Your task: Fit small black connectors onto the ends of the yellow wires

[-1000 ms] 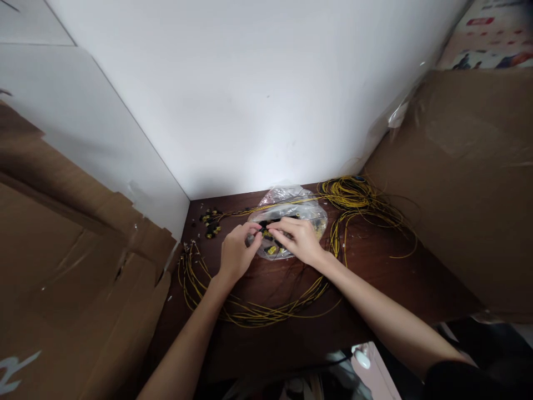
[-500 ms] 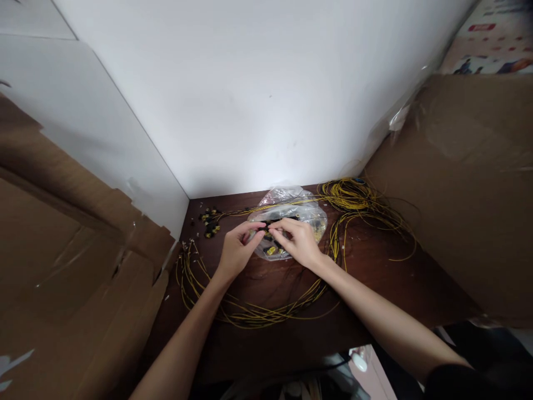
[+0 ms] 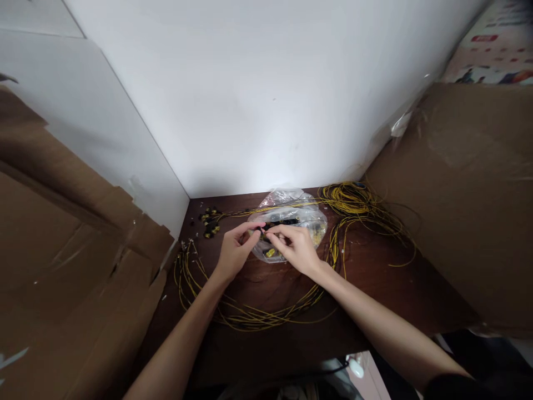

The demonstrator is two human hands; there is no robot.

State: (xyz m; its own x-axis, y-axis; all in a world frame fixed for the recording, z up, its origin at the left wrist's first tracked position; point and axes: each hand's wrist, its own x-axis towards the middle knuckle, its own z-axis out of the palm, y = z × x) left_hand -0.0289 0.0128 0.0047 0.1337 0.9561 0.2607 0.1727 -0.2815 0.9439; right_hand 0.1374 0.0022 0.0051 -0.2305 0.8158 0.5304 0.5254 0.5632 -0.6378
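My left hand (image 3: 238, 248) is pinched closed above the near-left part of a clear plastic bag (image 3: 287, 195). Facing it, the fingertips of my right hand (image 3: 293, 246) are pressed together. A small dark piece shows between the two sets of fingertips, too small to name. Behind my fingers a black strip (image 3: 284, 221) lies on the bag. Below them is a small yellow piece (image 3: 270, 253). Yellow and black wires (image 3: 266, 319) curve across the table in front of my wrists.
A coil of yellow and black wires (image 3: 347, 197) lies at the back right of the dark wooden table (image 3: 400, 300). Small black and yellow connectors (image 3: 209, 221) sit at the back left. Cardboard (image 3: 75, 266) stands on the left, a large carton (image 3: 470, 205) on the right, a white wall (image 3: 258, 94) behind.
My fingertips have shifted slightly against each other, the right hand tilting and its fingers curling more. More of the black strip behind them shows. The camera view has moved a little.
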